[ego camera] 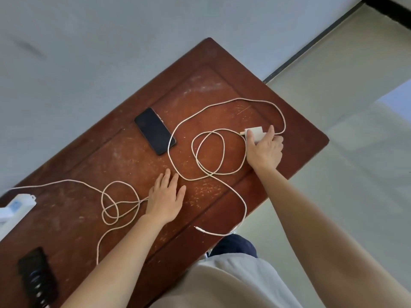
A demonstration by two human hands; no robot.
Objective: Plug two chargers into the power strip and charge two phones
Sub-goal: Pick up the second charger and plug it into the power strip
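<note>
My right hand (264, 147) grips a white charger block (255, 133) lying at the right side of the brown table (133, 156). Its white cable (209, 152) loops across the table and its free plug end (196, 227) lies near the front edge. My left hand (166, 196) rests flat with fingers spread, on the end of a second looped white cable (111, 203). A black phone (155, 131) lies face up in the middle. Another dark phone (36, 276) lies at the lower left. The white power strip (15, 210) sits at the left edge, with a white charger plugged in.
The table stands on a grey floor (89, 41). A paler floor section (355, 107) begins to the right behind a dark strip. My light clothing (233, 285) is close to the table's front edge.
</note>
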